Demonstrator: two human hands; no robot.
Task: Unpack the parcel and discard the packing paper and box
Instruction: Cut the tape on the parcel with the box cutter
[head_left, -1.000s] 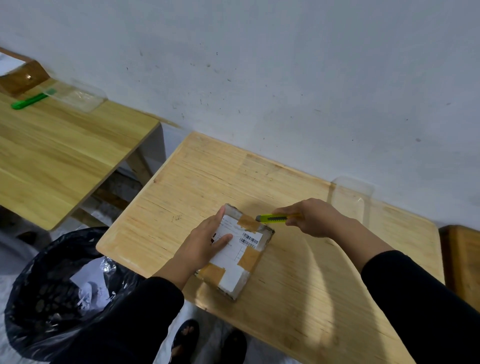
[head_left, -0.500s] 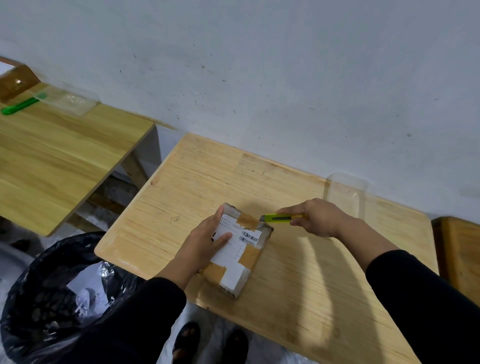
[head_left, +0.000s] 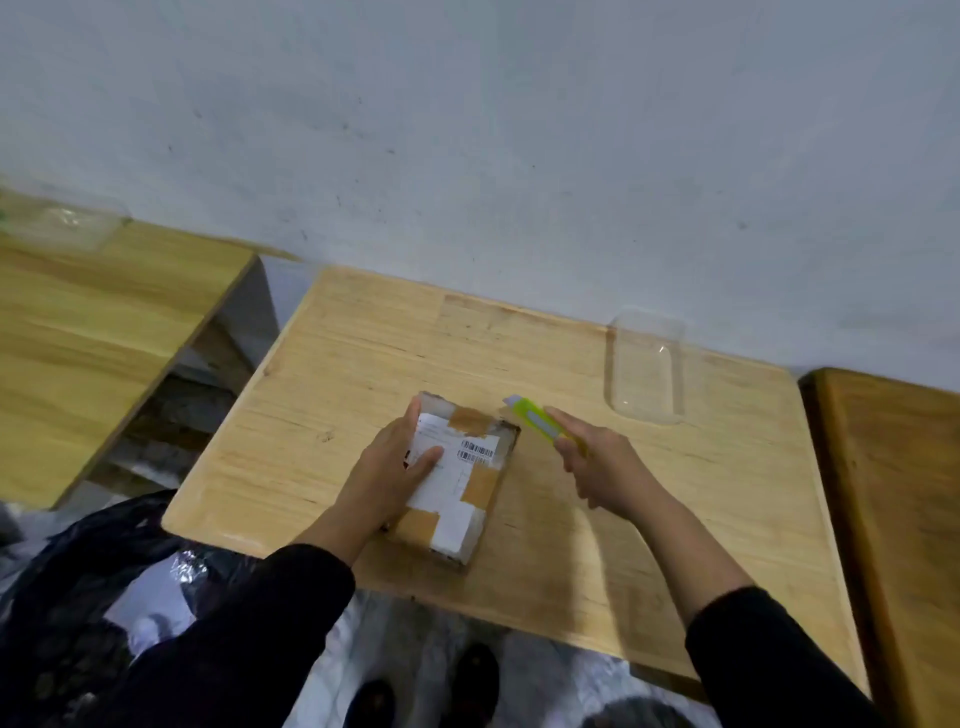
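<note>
From the head view, the parcel (head_left: 457, 478) sits at frame centre on the wooden table (head_left: 675, 509), my left hand (head_left: 387, 473) spread flat on its label, my right hand (head_left: 597, 462) clenched on the yellow-green box cutter (head_left: 540, 423) just off the parcel's upper-right corner. I'd run the blade shallow along the taped seam — away from the left fingers — keeping the parcel pinned. The black bin bag (head_left: 78, 597) waits at lower left.
</note>
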